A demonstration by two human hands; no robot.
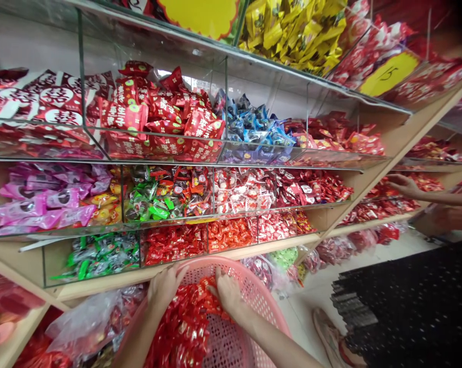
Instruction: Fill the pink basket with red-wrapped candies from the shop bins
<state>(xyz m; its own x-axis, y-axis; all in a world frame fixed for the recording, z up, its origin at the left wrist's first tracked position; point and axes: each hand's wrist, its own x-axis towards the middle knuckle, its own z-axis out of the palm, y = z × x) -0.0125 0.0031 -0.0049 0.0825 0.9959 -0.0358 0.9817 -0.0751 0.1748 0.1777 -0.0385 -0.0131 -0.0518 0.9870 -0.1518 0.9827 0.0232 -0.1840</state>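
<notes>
Red candies (pixel 184 327) in the pink basket (pixel 254 286)

I see them heaped toward the left inside it, near the shelf edge (pixel 284 246). On my feed the left hand (pixel 163 286) is at the far rim, fingers partly bent; the right hand (pixel 227 290) is at the heap, fingers curled. I cannot tell whether either grips anything. I judge the step as handling the candies; next calls for a gentle, gathering grip.

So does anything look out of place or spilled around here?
A white strip below the purple-wrapped candies looks odd: one end juts out to the left, as if loose. I see nothing spilled around the pink basket.
</notes>
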